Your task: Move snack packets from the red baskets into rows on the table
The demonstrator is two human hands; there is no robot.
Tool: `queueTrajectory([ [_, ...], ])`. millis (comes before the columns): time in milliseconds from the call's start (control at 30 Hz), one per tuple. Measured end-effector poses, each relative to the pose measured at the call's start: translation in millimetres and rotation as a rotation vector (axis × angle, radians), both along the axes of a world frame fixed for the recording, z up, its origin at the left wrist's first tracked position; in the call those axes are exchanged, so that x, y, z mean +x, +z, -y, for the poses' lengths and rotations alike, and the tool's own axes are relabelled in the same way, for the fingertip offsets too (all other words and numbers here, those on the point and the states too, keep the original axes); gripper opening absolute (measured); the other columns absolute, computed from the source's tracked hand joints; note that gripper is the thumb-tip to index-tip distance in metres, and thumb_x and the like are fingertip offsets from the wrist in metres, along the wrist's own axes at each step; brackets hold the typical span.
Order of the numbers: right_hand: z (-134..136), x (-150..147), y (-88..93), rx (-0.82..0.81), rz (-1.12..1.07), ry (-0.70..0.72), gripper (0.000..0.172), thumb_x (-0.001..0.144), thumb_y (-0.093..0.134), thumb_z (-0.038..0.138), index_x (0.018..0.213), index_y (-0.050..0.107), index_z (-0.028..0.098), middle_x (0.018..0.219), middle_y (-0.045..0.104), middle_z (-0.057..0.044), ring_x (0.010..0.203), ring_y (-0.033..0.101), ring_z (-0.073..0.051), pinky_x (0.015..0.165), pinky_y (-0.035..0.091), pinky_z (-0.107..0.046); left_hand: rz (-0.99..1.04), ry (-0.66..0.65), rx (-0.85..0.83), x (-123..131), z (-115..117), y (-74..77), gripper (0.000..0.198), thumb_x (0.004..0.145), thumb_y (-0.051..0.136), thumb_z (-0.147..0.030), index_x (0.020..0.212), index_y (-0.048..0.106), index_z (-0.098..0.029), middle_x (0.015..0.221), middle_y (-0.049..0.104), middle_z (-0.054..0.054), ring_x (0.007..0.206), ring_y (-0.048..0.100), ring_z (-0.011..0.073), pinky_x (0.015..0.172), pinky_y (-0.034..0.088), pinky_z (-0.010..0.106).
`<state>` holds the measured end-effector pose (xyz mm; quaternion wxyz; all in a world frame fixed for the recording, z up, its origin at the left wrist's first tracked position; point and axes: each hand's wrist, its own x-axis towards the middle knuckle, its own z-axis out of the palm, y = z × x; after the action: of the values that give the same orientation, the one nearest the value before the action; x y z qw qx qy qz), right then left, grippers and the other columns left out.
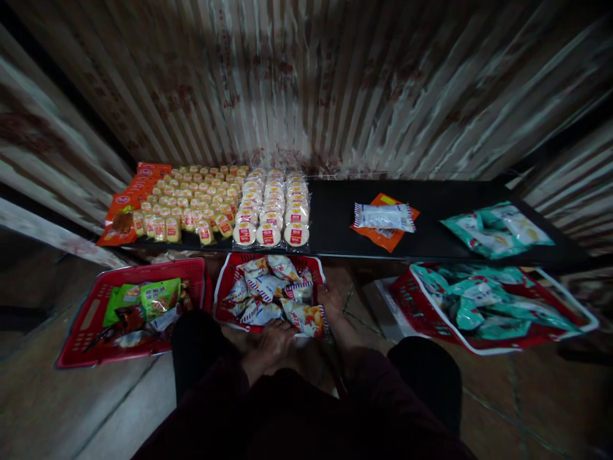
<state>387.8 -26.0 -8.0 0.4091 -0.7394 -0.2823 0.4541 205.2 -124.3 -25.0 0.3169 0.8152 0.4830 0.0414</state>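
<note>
The middle red basket, with a white rim, sits between my knees and holds several white-and-blue snack packets. My left hand is closed over its near rim, close to the packets. On the right-hand side, my right hand grips the rim near a packet with a striped edge. Parts of the fingers on both hands are dim and hard to see. Both forearms come up from dark sleeves.
A black shelf bears small yellow cakes, round white packaged crackers, orange packets, a white packet and green bags. Red baskets stand left and right. Patterned curtain hangs behind.
</note>
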Motion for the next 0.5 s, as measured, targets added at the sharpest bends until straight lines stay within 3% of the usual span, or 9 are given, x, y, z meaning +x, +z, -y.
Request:
queueTrajectory([
  [100, 2.1, -7.4, 6.4, 0.042, 0.352, -0.010, 0.022, 0.074, 0.054, 0.021, 0.092, 0.066, 0.019, 0.096, 0.069, -0.012, 0.104, 0.060, -0.026, 0.093, 0.040, -0.036, 0.060, 0.029, -0.002, 1.6, -0.3, -2.0, 0.031, 0.090, 0.042, -0.025, 0.112, 0.064, -0.026, 0.112, 0.065, 0.004, 0.105, 0.054, 0.0208, 0.098, 0.038, 0.035],
  [233, -2.7, -40.3, 7.2, 0.144, 0.587, -0.019, 0.030, 0.080, 0.047, 0.021, 0.103, 0.064, 0.014, 0.126, 0.055, -0.021, 0.123, 0.046, -0.031, 0.104, 0.031, -0.046, 0.043, 0.025, -0.062, 3.8, -3.1, -1.5, 0.028, 0.086, 0.043, -0.019, 0.100, 0.068, -0.020, 0.103, 0.067, 0.007, 0.099, 0.057, 0.0224, 0.096, 0.039, 0.035],
  [300, -8.2, -57.6, 5.0, 0.163, 0.548, 0.005, 0.031, 0.079, 0.047, 0.019, 0.105, 0.063, 0.013, 0.129, 0.053, -0.020, 0.125, 0.043, -0.029, 0.105, 0.030, -0.045, 0.021, 0.078, -0.110, 3.5, -4.4, 3.1, 0.026, 0.081, 0.047, -0.017, 0.096, 0.068, -0.017, 0.102, 0.067, 0.009, 0.097, 0.058, 0.0226, 0.092, 0.042, 0.034],
  [367, -14.4, -67.4, 2.5, 0.145, 0.481, 0.022, 0.028, 0.079, 0.046, 0.016, 0.099, 0.065, 0.014, 0.120, 0.059, -0.017, 0.120, 0.048, -0.026, 0.104, 0.033, -0.041, 0.045, 0.205, -0.177, 1.9, -6.4, 9.6, 0.025, 0.077, 0.049, -0.016, 0.094, 0.067, -0.016, 0.100, 0.067, 0.008, 0.092, 0.060, 0.0211, 0.086, 0.045, 0.031],
  [500, -18.6, -55.9, 2.4, 0.120, 0.250, 0.043, 0.021, 0.080, 0.048, 0.022, 0.088, 0.066, 0.019, 0.101, 0.068, -0.006, 0.105, 0.057, -0.018, 0.098, 0.040, -0.031, 0.198, 0.503, -0.308, -2.0, -13.2, 19.5, 0.027, 0.080, 0.040, -0.017, 0.085, 0.067, -0.018, 0.088, 0.069, 0.004, 0.084, 0.061, 0.0164, 0.080, 0.046, 0.027],
])
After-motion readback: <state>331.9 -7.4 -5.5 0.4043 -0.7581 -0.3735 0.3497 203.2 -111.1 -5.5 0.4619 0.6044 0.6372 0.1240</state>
